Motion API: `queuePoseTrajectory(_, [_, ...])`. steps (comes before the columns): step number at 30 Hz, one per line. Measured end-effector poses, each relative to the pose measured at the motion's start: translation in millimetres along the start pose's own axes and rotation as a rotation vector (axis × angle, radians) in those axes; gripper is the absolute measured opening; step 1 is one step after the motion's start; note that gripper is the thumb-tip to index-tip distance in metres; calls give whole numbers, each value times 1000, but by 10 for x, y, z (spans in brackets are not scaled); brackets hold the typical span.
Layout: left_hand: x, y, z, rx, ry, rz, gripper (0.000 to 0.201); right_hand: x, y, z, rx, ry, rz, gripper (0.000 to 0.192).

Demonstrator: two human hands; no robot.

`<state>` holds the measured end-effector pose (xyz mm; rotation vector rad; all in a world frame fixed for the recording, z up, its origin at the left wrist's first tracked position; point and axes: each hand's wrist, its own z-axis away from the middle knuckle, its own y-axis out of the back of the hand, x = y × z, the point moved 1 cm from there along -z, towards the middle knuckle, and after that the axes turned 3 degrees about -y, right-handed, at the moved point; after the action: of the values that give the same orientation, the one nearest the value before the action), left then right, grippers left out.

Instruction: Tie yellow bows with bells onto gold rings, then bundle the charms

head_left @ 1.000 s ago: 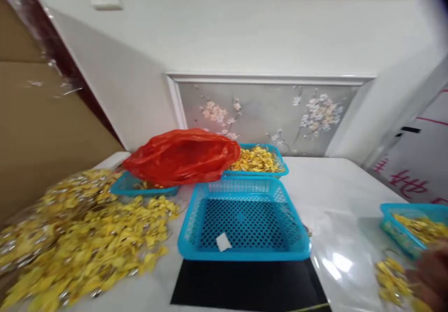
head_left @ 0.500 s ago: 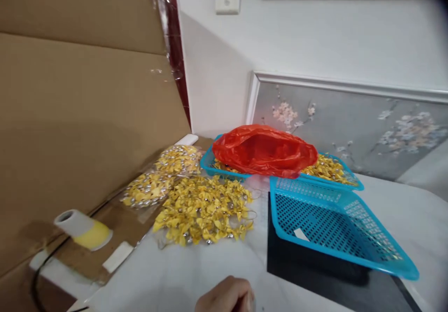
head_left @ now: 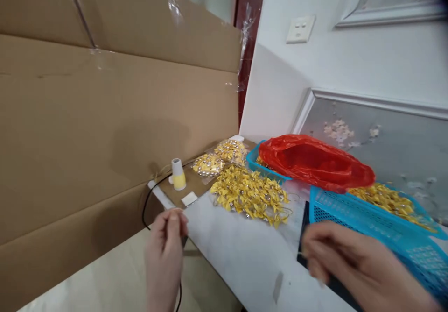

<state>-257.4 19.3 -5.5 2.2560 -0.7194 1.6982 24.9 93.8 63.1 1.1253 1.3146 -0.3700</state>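
1. My left hand [head_left: 166, 246] is at seven o'clock, fingers and thumb pinched together at the tips. Whether something thin sits between them I cannot tell; the picture is blurred there.
2. My right hand [head_left: 345, 260] is at five o'clock, fingers curled inward with the thumb against them. It seems to pinch something fine, but I cannot make it out.
3. Both hands hover over the near edge of the white marble-look bench [head_left: 241, 251], close to my body, apart from one another.
4. The loose heap of small yellow folded pieces with silver beads [head_left: 250, 195] lies at the centre of the bench, nearest my hands, spread flat so single pieces are easy to pick.
5. The empty blue perforated plastic basket [head_left: 378, 218] sits at four o'clock, just beyond my right hand, its open top within easy reach.
6. A crumpled red plastic bag [head_left: 315, 162] at two o'clock rests across another blue basket.
7. A small white and yellow cup [head_left: 178, 174] stands upside down at ten o'clock, beside tall brown cardboard sheets [head_left: 105, 130].
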Motion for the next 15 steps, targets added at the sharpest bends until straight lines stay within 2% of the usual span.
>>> queuePoseTrajectory(4, [-88, 398, -395, 234, 40, 227, 12, -531, -691, -741, -90, 456, 559, 20])
queuePoseTrajectory(6, [-88, 552, -538, 294, 51, 316, 11, -709, -982, -1098, -149, 553, 659, 19])
queuePoseTrajectory(8, [-93, 654, -627, 331, 41, 364, 11, -809, -1217, -1413, -194, 602, 760, 18])
queuePoseTrajectory(11, [-176, 696, -696, 344, 15, 351, 13, -830, -1481, -1792, -246, 638, 962, 17])
queuePoseTrajectory(15, [-425, 650, -763, 262, 33, 252, 19, -690, -1722, -2076, -329, 646, 1199, 8])
